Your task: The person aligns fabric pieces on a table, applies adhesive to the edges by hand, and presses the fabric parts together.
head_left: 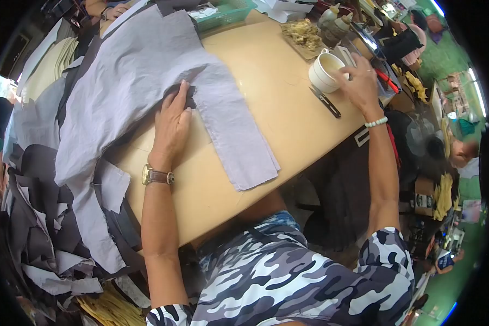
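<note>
A piece of greyish-lilac cloth (130,70) with frayed edges lies across the tabletop, one strip reaching toward the near edge. My left hand (174,122), wearing a wristwatch, rests at the cloth's inner edge. Its fingers are stretched out and touch the fabric, the thumb apart. At the right, my right hand (359,86), with a beaded bracelet, is beside a white cup (324,76); its fingers are spread and curved, with some tips at or over the rim. Whether they touch what is inside the cup cannot be made out. A dark-handled cutter (326,102) lies near the cup.
The pale wooden table (255,60) carries a green plastic basket (220,13), a crumpled yellowish pile (303,37) and squeeze bottles (337,26). Dark and grey cloth scraps (38,217) heap at the left. Another person's hand (116,12) shows at the far edge.
</note>
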`<state>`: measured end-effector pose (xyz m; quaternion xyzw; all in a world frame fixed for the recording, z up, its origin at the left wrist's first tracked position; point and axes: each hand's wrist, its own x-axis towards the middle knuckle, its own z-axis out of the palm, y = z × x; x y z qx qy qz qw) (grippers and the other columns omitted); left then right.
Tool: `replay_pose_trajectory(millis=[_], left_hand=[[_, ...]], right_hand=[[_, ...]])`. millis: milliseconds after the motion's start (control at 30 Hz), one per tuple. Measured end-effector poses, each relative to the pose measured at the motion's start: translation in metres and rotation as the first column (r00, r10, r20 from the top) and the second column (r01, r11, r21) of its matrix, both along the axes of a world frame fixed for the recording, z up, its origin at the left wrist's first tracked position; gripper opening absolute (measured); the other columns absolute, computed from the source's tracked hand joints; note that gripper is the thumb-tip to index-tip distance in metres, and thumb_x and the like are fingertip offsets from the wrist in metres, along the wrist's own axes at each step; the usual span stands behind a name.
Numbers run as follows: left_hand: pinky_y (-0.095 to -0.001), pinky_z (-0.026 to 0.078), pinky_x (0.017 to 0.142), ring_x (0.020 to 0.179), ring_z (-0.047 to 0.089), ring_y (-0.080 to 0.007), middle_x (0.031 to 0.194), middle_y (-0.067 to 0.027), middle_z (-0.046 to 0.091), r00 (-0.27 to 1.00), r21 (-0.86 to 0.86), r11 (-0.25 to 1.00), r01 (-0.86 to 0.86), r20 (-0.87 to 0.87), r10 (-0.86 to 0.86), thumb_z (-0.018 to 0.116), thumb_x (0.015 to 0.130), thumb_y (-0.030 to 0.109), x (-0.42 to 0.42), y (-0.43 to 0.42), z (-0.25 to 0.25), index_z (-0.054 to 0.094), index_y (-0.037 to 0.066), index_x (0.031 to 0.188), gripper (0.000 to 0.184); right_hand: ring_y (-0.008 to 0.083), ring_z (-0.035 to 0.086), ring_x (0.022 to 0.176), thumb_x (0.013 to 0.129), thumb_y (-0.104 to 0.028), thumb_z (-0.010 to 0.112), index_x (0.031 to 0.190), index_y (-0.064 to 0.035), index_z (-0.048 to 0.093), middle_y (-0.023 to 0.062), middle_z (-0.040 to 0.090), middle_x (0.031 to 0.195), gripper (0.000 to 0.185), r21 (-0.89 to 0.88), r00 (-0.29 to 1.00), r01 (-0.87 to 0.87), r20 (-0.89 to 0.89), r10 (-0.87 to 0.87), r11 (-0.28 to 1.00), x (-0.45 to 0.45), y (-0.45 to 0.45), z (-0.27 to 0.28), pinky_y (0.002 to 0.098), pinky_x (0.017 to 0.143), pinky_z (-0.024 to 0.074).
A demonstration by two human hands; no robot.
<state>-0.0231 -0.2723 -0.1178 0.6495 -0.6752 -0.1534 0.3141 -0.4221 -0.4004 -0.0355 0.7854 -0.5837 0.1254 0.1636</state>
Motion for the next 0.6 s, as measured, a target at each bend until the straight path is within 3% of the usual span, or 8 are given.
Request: replay_pose_trajectory(millis=[67, 167, 267, 367, 400, 467, 533, 600], left_hand=[[-0.0578, 0.025, 0.104, 0.130, 0.035, -0.0359, 0.142, -0.0125, 0.042, 1.000, -0.001, 1.000, -0.003, -0.016, 0.003, 0.041, 0.087, 0.022, 0.000, 0.001, 0.000, 0.032, 0.012, 0.145, 0.059], [-0.0585, 0.023, 0.105, 0.132, 0.034, -0.0356, 0.142, -0.0132, 0.041, 1.000, 0.017, 1.000, 0.000, -0.022, 0.000, 0.042, 0.087, 0.023, -0.003, 0.001, 0.003, 0.033, 0.013, 0.144, 0.058], [-0.0593, 0.023, 0.106, 0.133, 0.033, -0.0354, 0.142, -0.0133, 0.041, 0.999, 0.029, 1.000, -0.010, -0.040, 0.011, 0.042, 0.087, 0.023, -0.001, 0.002, 0.001, 0.033, 0.014, 0.144, 0.059], [-0.0608, 0.019, 0.106, 0.135, 0.031, -0.0343, 0.144, -0.0095, 0.040, 0.998, 0.048, 0.999, -0.003, -0.065, 0.006, 0.040, 0.088, 0.023, 0.000, 0.003, 0.002, 0.031, 0.016, 0.145, 0.059], [-0.0613, 0.017, 0.107, 0.136, 0.030, -0.0333, 0.146, -0.0067, 0.038, 0.998, 0.058, 0.998, 0.003, -0.066, 0.001, 0.039, 0.089, 0.023, 0.001, 0.003, 0.001, 0.030, 0.018, 0.146, 0.058], [-0.0625, 0.015, 0.107, 0.137, 0.029, -0.0329, 0.148, -0.0040, 0.037, 0.998, 0.068, 0.998, 0.006, -0.064, -0.002, 0.039, 0.090, 0.023, 0.002, 0.003, 0.000, 0.027, 0.021, 0.148, 0.059], [-0.0616, 0.016, 0.107, 0.136, 0.030, -0.0331, 0.147, -0.0042, 0.038, 0.998, 0.060, 0.998, 0.005, -0.066, -0.001, 0.039, 0.090, 0.023, 0.001, 0.003, 0.000, 0.027, 0.021, 0.148, 0.059], [-0.0593, 0.019, 0.106, 0.135, 0.032, -0.0338, 0.146, -0.0047, 0.040, 0.998, 0.027, 1.000, 0.005, -0.058, -0.004, 0.040, 0.088, 0.022, 0.002, 0.002, -0.002, 0.028, 0.021, 0.147, 0.060]], right_hand=[[0.0343, 0.040, 0.126, 0.081, -0.036, 0.062, 0.092, -0.0101, 0.074, 0.0152, 0.050, 0.132, 0.031, -0.231, 0.987, -0.087, 0.114, 0.115, 0.969, -0.015, -0.002, -0.003, 0.0516, 0.102, 0.0307], [0.0339, 0.043, 0.123, 0.078, -0.014, 0.061, 0.085, -0.0079, 0.073, 0.0144, 0.053, 0.128, 0.015, -0.187, 0.992, -0.100, -0.092, 0.084, 0.977, -0.016, 0.021, -0.002, 0.0491, 0.097, 0.0355], [0.0335, 0.047, 0.118, 0.075, -0.004, 0.058, 0.084, -0.0069, 0.072, 0.0149, 0.056, 0.122, 0.017, -0.110, 0.989, -0.117, -0.109, 0.105, 0.987, 0.003, 0.039, 0.003, 0.0478, 0.095, 0.0376], [0.0340, 0.052, 0.111, 0.072, 0.001, 0.054, 0.083, -0.0059, 0.072, 0.0165, 0.058, 0.116, 0.022, 0.076, 0.951, -0.307, 0.061, 0.303, 0.949, 0.031, 0.046, 0.002, 0.0450, 0.093, 0.0405], [0.0348, 0.054, 0.107, 0.071, 0.005, 0.049, 0.086, -0.0039, 0.070, 0.0190, 0.058, 0.111, 0.028, 0.094, 0.901, -0.410, 0.199, 0.386, 0.907, 0.052, 0.052, 0.000, 0.0403, 0.093, 0.0423], [0.0332, 0.054, 0.107, 0.072, 0.007, 0.045, 0.093, -0.0020, 0.068, 0.0190, 0.057, 0.112, 0.033, 0.172, 0.704, -0.645, 0.513, 0.491, 0.745, 0.098, 0.063, -0.007, 0.0371, 0.092, 0.0436], [0.0316, 0.055, 0.105, 0.073, 0.007, 0.042, 0.099, -0.0011, 0.067, 0.0184, 0.056, 0.111, 0.037, 0.291, 0.509, -0.830, 0.745, 0.432, 0.476, 0.140, 0.078, -0.010, 0.0357, 0.094, 0.0425], [0.0304, 0.054, 0.104, 0.075, 0.008, 0.042, 0.101, -0.0027, 0.068, 0.0168, 0.056, 0.109, 0.038, 0.264, 0.416, -0.889, 0.807, 0.419, 0.375, 0.171, 0.078, -0.034, 0.0337, 0.093, 0.0422]])
